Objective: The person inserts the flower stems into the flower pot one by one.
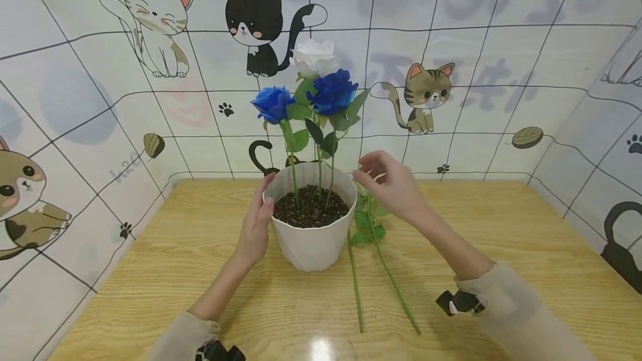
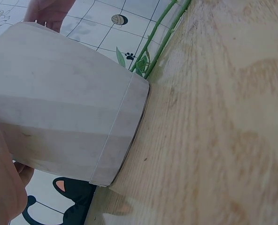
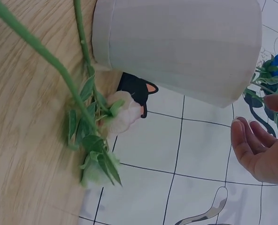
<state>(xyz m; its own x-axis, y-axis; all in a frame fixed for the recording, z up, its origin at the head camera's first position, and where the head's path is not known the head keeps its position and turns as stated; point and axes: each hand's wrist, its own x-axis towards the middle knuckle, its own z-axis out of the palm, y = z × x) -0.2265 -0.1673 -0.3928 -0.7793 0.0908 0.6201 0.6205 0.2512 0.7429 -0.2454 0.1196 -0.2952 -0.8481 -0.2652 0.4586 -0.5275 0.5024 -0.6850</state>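
Observation:
A white flower pot (image 1: 313,244) with dark soil (image 1: 311,210) stands upright on the table. Two blue roses (image 1: 332,92) and one white rose (image 1: 315,58) rise from the soil on green stems. My left hand (image 1: 254,227) grips the pot's left side, thumb near the rim and fingers along the outer wall; the left wrist view hides most of them. Just beyond the right rim, my right hand (image 1: 388,185) hovers with loosely bent fingers and holds nothing. Below it, two more stemmed flowers (image 1: 373,233) lie on the table, a pale pink bloom (image 3: 122,112) showing in the right wrist view.
The wooden table (image 1: 466,227) runs back to a white cloth (image 1: 451,4) printed with cartoon cats and grid lines. The lying stems (image 1: 396,288) reach toward the table's front, right of the pot. Dark devices sit at both sleeves.

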